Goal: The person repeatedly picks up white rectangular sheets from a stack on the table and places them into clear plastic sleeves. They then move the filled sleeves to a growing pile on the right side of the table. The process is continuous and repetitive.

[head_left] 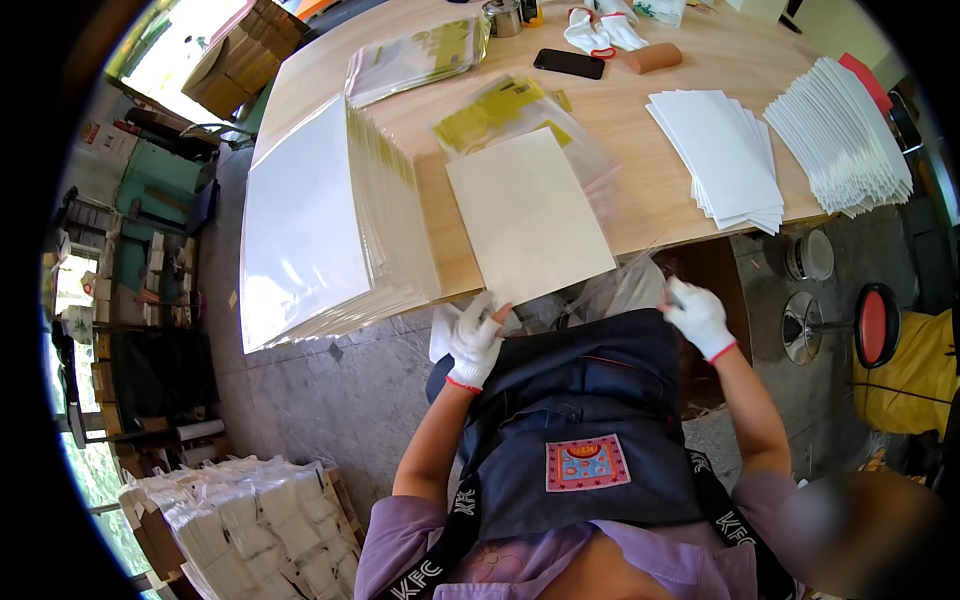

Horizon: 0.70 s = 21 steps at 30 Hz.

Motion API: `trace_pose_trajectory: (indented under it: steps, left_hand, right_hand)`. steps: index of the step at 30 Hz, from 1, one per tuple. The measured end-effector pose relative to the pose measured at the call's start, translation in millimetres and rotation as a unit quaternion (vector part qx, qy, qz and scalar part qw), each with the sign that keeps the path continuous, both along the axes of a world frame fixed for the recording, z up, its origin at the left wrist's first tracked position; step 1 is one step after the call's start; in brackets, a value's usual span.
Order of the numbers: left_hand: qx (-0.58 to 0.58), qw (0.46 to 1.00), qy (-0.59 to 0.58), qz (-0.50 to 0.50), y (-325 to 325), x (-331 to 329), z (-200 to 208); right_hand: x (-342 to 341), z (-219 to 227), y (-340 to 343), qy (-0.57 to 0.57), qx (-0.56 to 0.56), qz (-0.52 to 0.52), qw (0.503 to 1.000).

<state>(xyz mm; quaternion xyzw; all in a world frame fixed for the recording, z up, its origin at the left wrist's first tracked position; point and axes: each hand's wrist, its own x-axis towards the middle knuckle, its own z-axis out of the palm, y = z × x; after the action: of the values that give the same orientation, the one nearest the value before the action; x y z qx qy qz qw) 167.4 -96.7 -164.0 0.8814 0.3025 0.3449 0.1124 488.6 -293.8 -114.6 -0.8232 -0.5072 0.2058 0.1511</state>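
My left hand (474, 345), in a white glove with a red cuff and bare fingertips, is closed at the near left corner of a cream board sheet (530, 215). The sheet lies tilted at the table's front edge, its near end over that edge. My right hand (700, 318), gloved the same way, pinches the edge of a clear plastic bag (632, 285) that hangs below the table edge over my lap. Beneath the far end of the sheet lie clear bags with yellow-green print (495, 112).
A tall stack of clear-sleeved sheets (305, 220) stands at the left. White sheets (718, 155) and a fanned white stack (840, 140) lie right. Farther back are a phone (568, 64), gloves (605, 32) and a bag pile (420, 60). A red-seated stool (877, 325) stands right.
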Motion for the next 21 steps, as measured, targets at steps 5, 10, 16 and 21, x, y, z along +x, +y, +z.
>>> trace_pose_trajectory:
  steps: [5,10,16,21]
  left_hand:
    - [0.003,0.999,-0.014,-0.050,10,8,6]
    - [-0.378,0.903,-0.134,0.152,-5,28,36]
    - [-0.624,0.613,-0.483,0.039,-1,27,34]
    - [-0.455,0.849,-0.265,0.034,-7,14,140]
  right_hand:
    - [-30,12,80,-0.098,0.208,0.180,0.956]
    - [-40,-5,104,-0.050,0.177,0.037,0.982]
    - [-40,-7,99,-0.107,0.152,-0.060,0.981]
    - [-58,-3,95,0.520,0.081,-0.098,0.845]
